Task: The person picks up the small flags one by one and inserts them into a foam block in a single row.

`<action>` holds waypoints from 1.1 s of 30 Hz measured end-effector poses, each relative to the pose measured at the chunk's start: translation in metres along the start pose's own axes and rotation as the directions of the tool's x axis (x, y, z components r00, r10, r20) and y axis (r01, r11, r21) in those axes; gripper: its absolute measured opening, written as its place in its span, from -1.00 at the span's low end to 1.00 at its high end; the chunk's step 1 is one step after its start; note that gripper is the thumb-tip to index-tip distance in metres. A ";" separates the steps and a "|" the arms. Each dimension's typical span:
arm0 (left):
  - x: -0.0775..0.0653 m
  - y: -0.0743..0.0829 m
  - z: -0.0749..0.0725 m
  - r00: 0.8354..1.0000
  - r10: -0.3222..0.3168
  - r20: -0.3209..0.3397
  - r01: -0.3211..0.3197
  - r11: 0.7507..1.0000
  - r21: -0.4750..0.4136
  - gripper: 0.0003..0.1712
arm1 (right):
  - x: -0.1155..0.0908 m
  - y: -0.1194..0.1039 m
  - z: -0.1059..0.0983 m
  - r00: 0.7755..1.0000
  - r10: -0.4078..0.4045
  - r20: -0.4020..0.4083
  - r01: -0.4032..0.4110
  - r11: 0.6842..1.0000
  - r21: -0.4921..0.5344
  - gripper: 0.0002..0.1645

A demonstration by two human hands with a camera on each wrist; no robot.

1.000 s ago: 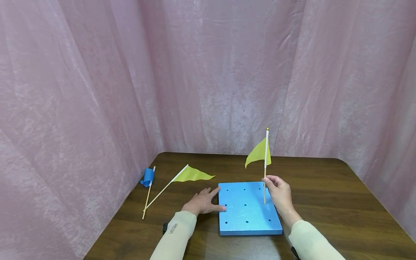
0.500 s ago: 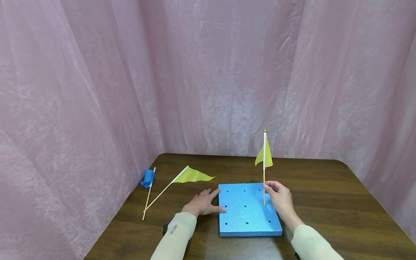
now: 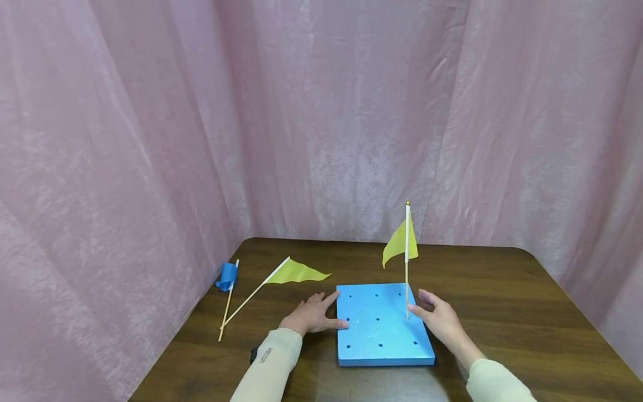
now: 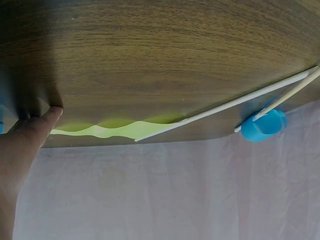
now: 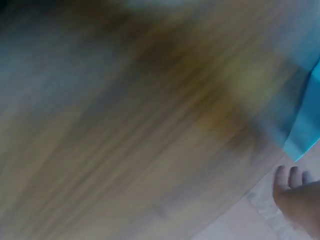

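Note:
A yellow triangular flag [image 3: 400,243] on a thin wooden stick with a gold tip stands upright in a right-hand hole of the blue board [image 3: 363,330]. My right hand [image 3: 443,322] is just right of the stick, thumb and fingers spread apart, the thumb tip close beside the stick's lower part. Fingers also show at the right wrist view's corner, near the board's edge. My left hand [image 3: 312,314] rests against the board's left side with its fingers straight and the thumb over the top edge. In the left wrist view, only part of this hand [image 4: 25,145] shows.
Left on the brown wooden table [image 3: 482,279] lie a second yellow flag [image 3: 296,271] and a blue flag [image 3: 228,275] curled around its stick, their sticks crossing at the lower ends. Pink curtains [image 3: 341,123] hang behind and beside the table. Several small holes dot the board.
My right hand has slid down the stick, let go and moved slightly right. The flag now stands by itself, its cloth swung around to the left. My left hand has kept its place.

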State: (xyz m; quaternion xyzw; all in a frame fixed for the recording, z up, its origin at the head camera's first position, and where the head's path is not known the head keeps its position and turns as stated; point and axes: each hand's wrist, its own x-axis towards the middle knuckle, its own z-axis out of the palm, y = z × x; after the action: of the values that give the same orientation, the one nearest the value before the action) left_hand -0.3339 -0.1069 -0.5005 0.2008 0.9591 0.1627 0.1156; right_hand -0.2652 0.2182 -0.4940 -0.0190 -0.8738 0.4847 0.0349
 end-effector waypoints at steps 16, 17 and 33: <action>-0.001 -0.008 0.004 0.998 -0.006 -0.055 0.004 0.999 -0.044 0.20 | -0.016 0.016 -0.015 0.974 0.019 0.225 0.028 0.979 -0.200 0.11; -0.001 -0.009 0.004 0.998 -0.006 -0.062 0.003 0.999 -0.047 0.20 | -0.016 0.016 -0.016 0.972 0.024 0.232 0.026 0.978 -0.207 0.12; 0.001 -0.031 -0.013 0.979 -0.042 -0.202 0.023 0.995 -0.093 0.12 | -0.018 0.029 -0.013 0.954 -0.057 0.296 0.131 0.962 -0.239 0.10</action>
State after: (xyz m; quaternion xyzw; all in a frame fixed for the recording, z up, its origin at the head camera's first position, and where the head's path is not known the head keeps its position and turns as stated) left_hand -0.3495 -0.1371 -0.4997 0.1621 0.9607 0.2235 0.0283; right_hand -0.2465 0.2439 -0.5125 0.0889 -0.9246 0.3634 -0.0712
